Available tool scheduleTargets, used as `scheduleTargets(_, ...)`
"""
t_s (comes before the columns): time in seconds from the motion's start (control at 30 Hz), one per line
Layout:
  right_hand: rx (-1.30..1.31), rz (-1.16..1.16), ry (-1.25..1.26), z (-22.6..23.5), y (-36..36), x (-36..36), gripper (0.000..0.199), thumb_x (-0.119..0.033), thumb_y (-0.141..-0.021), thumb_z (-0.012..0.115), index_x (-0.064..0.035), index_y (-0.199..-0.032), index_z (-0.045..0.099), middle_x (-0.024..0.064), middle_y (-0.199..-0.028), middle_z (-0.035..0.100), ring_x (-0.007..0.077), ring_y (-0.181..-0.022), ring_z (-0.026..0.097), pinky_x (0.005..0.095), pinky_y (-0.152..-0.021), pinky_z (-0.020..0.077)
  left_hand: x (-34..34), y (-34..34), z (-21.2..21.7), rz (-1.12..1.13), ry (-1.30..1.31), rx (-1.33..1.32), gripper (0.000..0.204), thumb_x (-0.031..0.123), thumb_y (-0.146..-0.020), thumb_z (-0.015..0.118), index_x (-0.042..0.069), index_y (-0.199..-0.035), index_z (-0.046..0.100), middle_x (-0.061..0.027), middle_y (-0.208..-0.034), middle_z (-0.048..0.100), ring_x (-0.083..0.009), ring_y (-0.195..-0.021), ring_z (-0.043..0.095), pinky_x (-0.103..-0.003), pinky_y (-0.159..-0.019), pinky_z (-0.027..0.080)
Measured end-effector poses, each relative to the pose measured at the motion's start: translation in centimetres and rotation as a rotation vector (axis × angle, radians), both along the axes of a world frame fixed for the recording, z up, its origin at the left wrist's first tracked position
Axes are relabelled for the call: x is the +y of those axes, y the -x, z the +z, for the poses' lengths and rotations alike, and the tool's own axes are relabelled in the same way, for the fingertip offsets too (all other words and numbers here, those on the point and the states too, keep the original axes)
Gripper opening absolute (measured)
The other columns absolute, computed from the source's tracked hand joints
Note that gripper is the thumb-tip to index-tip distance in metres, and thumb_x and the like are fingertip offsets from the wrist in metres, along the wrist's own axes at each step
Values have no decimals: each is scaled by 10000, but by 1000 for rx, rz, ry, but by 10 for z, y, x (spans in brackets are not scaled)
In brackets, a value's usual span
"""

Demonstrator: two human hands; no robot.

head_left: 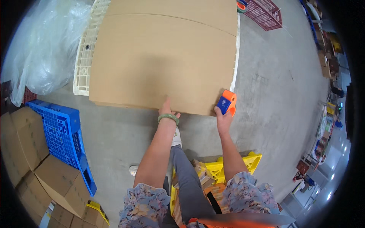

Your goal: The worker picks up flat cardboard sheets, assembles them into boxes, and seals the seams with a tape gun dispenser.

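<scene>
A large stack of flat brown cardboard (163, 68) lies in front of me on a cream plastic pallet (84, 64). At its near edge is my left hand (167, 108), with a green bangle on the wrist. One finger stretches over the cardboard top and the others spread beside the edge, holding nothing that shows. My right hand (223, 119) is wrapped round an orange and blue tape dispenser (227, 102), which is at the stack's near right corner.
Blue pallets (61, 129) and cardboard boxes (62, 178) stand at the left, below clear plastic sheeting (49, 41). Close by my legs is a yellow pallet (216, 171) with packages on it. A dark red crate (264, 14) sits at the far right; shelves of goods line the right side.
</scene>
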State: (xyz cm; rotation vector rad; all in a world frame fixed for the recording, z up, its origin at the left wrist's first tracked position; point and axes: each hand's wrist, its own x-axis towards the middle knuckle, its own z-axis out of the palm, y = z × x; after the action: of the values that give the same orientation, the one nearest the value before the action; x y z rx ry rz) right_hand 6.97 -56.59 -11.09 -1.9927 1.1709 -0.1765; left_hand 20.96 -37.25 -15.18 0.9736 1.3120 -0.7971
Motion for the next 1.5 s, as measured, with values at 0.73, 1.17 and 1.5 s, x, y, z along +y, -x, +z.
scheduleTargets(0.73,-247,149,-793,253,36,115,615,-394,-841,668,1,-1283,505,106,-1174,608,181,-1001,600,334,-897,481,310,350,223,92,442,28,435,451,-947,554,65,-1146,555,-62,-943,658,-161,-797,654,-268,-625,534)
scheduleTargets(1.17,-116,785,-716,284,62,410,451,-188,-735,789,3,-1099,603,37,-952,648,128,-854,602,289,-778,502,404,221,331,-887,-1001,-1698,775,584,-924,408,3,-1433,352,-234,-1480,328,-403,-1369,305,-516,-1116,257)
scheduleTargets(1.5,-42,937,-651,276,9,450,346,-161,-805,750,11,-1055,584,34,-894,638,104,-799,602,264,-719,506,498,214,233,-1934,-723,-991,751,488,-903,516,-1,-1440,325,-187,-1394,473,-316,-1321,419,-511,-1118,268)
